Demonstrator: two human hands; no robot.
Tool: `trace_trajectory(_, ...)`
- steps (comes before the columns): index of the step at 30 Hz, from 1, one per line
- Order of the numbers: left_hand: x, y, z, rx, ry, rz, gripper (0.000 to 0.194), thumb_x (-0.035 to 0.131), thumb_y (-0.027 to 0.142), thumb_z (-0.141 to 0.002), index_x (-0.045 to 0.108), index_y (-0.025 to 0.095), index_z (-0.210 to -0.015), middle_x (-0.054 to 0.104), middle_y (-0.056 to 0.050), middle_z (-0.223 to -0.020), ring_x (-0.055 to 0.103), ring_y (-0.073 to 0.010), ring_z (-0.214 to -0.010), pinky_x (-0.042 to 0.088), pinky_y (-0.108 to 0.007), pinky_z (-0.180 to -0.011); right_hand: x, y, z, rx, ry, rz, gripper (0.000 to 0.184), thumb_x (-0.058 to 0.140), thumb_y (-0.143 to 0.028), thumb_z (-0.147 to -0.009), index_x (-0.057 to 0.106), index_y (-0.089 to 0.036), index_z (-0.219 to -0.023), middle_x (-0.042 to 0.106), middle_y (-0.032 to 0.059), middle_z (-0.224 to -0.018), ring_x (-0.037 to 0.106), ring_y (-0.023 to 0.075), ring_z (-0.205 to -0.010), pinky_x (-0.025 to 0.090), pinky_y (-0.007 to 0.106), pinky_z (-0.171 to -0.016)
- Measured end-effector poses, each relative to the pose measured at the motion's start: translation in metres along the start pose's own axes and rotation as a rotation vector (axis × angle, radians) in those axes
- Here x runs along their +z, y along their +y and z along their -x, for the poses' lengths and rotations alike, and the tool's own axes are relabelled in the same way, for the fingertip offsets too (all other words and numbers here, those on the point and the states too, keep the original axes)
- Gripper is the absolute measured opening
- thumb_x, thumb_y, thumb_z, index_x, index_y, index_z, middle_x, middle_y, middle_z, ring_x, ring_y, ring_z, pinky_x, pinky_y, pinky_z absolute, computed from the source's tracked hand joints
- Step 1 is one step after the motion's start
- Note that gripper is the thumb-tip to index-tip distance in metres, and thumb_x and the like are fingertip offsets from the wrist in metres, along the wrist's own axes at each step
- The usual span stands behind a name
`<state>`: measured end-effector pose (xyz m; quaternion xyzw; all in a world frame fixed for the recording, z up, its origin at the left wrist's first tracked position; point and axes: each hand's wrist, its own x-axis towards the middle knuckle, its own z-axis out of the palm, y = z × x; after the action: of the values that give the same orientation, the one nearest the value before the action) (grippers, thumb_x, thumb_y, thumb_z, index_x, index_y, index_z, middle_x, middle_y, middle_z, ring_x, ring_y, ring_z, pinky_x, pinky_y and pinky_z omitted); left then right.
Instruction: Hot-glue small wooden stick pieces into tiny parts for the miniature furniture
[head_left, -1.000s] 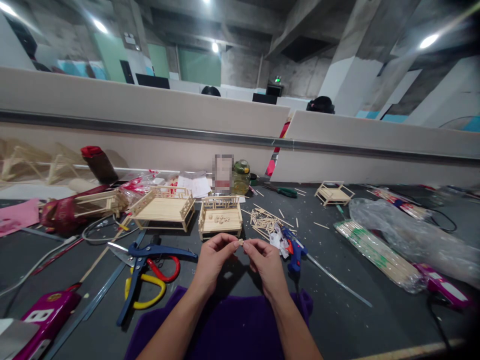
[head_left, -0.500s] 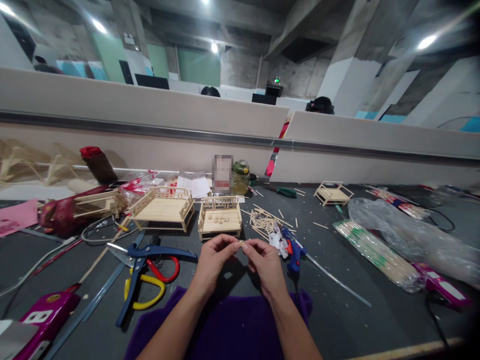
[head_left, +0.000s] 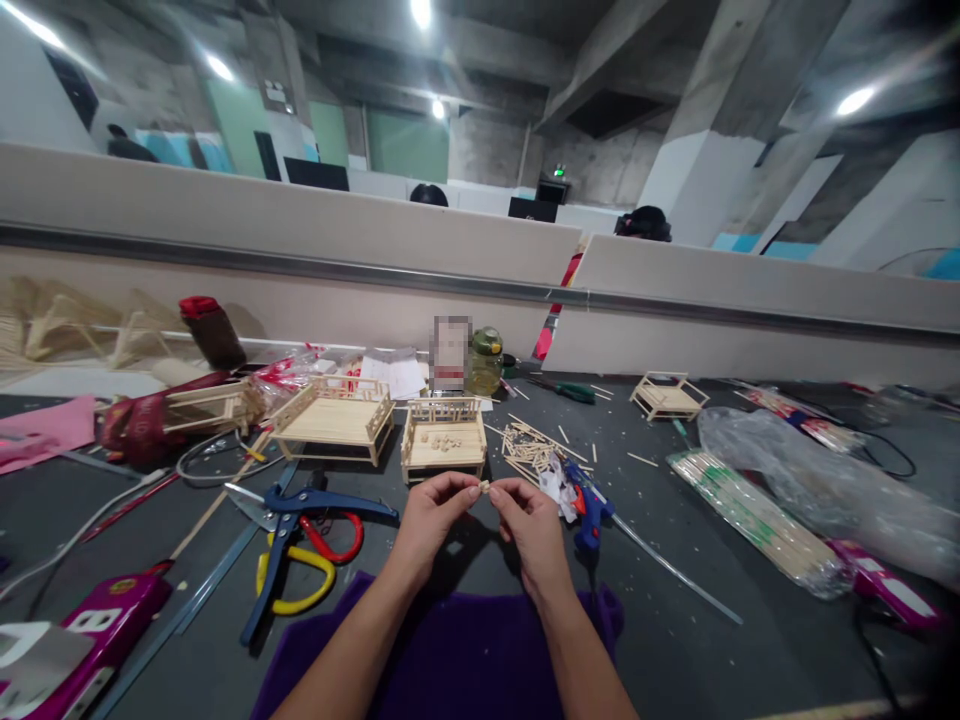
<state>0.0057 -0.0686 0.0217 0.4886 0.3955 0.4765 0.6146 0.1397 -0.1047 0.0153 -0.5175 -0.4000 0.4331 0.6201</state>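
Note:
My left hand and my right hand meet at the fingertips, both pinching a small pale wooden piece. Its exact shape is too small to make out. Just beyond my fingers stands a small stick-built wooden bench with several tiny wooden bits on its seat. To its left is a wider stick-built bench. A heap of short cut sticks lies right of the small bench, beside a blue glue gun with a clear glue stick in its back.
Blue-handled cutters and scissors with yellow and red handles lie left of my hands. Bagged sticks, plastic wrap and a small wooden frame are at right. A jar stands by the partition.
The whole view has shifted slightly down and to the right. My fingers keep their pinch, and the small piece shows a little more between them.

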Motion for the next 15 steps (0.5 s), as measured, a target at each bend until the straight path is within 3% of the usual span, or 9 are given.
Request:
trace_trajectory(4,0.000,0.002,0.001,-0.022,-0.027,0.014,0.030,0.078,0.040,-0.066,0.075,0.016,-0.084,0.069,-0.003,-0.073,0.057,-0.0133,-0.064,0.046,-0.021,-0.057,0.000,-0.001,0.000,-0.141,0.056,0.168,0.026,0.068,-0.042,-0.076,0.069,-0.016,-0.078,0.063,0.0007,-0.067,0.051,0.0123,-0.057,0.039,0.023,-0.051)
trace_trajectory(7,0.000,0.001,0.001,-0.052,-0.047,0.078,0.030,0.080,0.039,-0.065,0.074,0.016,-0.083,0.067,-0.002,-0.072,0.057,-0.0121,-0.062,0.047,-0.021,-0.057,0.002,-0.003,0.004,-0.258,0.065,0.290,0.022,0.065,-0.038,-0.080,0.070,-0.017,-0.078,0.065,0.0028,-0.071,0.055,0.0155,-0.065,0.041,0.025,-0.058)
trace_trajectory(15,-0.004,-0.002,-0.002,-0.231,-0.102,0.478,0.027,0.084,0.026,-0.064,0.074,0.014,-0.086,0.071,-0.005,-0.082,0.062,-0.0112,-0.069,0.053,-0.022,-0.060,0.002,-0.004,0.012,-0.517,0.113,0.345,0.016,0.054,-0.026,-0.090,0.069,-0.021,-0.091,0.065,0.0045,-0.086,0.060,0.0182,-0.082,0.046,0.029,-0.075)
